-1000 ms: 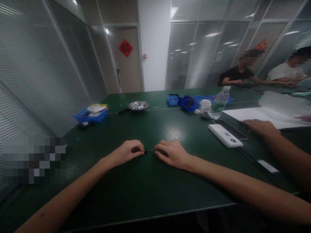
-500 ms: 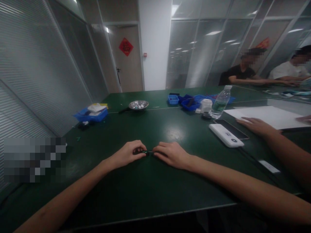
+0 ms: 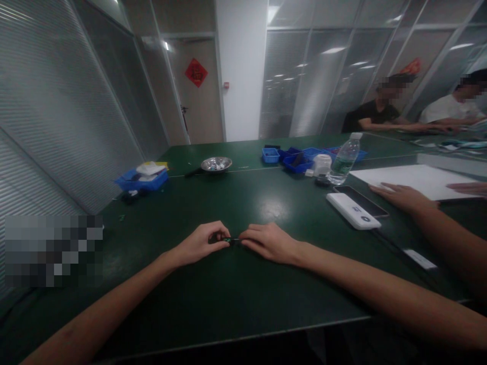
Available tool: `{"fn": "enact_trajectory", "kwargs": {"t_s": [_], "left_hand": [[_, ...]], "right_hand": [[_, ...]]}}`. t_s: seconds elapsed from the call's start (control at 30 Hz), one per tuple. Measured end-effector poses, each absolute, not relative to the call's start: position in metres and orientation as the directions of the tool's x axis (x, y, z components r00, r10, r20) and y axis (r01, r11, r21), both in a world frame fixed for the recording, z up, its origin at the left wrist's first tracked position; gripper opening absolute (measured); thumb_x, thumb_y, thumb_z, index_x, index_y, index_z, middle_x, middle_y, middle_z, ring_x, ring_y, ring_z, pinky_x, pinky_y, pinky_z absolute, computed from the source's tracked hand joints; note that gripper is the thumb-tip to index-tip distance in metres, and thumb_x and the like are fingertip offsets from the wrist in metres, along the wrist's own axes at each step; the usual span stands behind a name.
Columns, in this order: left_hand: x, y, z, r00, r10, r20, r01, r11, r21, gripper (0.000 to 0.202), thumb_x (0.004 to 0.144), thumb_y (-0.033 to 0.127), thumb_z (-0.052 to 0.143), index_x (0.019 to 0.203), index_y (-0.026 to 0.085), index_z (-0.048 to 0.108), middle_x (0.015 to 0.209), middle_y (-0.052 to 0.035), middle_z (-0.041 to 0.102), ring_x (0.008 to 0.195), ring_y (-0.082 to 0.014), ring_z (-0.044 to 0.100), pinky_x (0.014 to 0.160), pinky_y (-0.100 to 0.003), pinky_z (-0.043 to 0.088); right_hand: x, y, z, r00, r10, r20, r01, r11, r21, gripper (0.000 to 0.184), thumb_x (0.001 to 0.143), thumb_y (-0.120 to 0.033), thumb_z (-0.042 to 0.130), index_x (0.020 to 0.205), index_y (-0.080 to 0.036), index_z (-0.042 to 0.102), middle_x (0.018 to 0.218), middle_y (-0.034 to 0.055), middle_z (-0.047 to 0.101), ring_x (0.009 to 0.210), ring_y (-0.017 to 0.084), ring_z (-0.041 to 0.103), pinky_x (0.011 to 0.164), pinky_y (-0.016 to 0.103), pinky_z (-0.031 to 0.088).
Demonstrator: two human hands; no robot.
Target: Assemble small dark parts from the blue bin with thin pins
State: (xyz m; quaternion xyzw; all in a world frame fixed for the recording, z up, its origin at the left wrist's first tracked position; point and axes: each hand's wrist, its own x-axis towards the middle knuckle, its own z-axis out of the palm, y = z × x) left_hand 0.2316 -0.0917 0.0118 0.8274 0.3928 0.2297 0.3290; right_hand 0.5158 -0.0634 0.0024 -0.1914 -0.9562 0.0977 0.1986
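Observation:
My left hand (image 3: pixel 203 242) rests low over the green table, its thumb and fingertips pinched on a small dark piece with green on it (image 3: pixel 227 240), perhaps a circuit board. Facing it from the right, my right hand (image 3: pixel 268 242) is closed with its fingertips together. A thin dark tip (image 3: pixel 236 240) spans the narrow gap between the hands and meets or nearly meets the small piece. What my right fingers hold behind that tip is hidden under them.
On the green table (image 3: pixel 205 304) stand a blue tray (image 3: pixel 142 181), a metal bowl (image 3: pixel 216 165), blue bins (image 3: pixel 271 155), a water bottle (image 3: pixel 345 159), a white power bank (image 3: pixel 353 212) and a phone (image 3: pixel 361 201). At right, another person's hand (image 3: pixel 405 197) lies on white paper (image 3: pixel 429 177).
Both hands keep nearly the same place and grip. The thin part between them looks darker now. The other person's far hand on the paper has moved slightly left.

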Motion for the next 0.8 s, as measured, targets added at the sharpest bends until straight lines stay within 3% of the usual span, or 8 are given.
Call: {"fn": "enact_trajectory", "kwargs": {"t_s": [0.23,0.8], "left_hand": [[0.232,-0.093,0.013,0.602,0.793,0.092,0.496,-0.462,0.736,0.025,0.103,0.039,0.059,0.110,0.018,0.069,0.098,-0.0036,0.064,0.086,-0.0162,0.058,0.077,-0.028,0.045],[0.242,-0.096,0.012,0.610,0.783,0.120,0.510,-0.504,0.697,0.025,0.098,0.040,0.066,0.107,0.017,0.068,0.098,-0.0044,0.064,0.085,-0.0167,0.058,0.076,-0.029,0.046]], "right_hand": [[0.517,-0.065,0.008,-0.859,0.391,0.331,0.305,0.909,-0.283,0.035,0.111,-0.037,0.043,0.127,-0.017,0.066,0.102,0.0076,0.068,0.079,0.015,0.064,0.069,0.027,0.048],[0.512,-0.065,0.004,-0.874,0.366,0.320,0.302,0.925,-0.232,0.033,0.111,-0.038,0.043,0.124,-0.017,0.066,0.100,0.0070,0.067,0.076,0.015,0.063,0.066,0.026,0.045]]}}
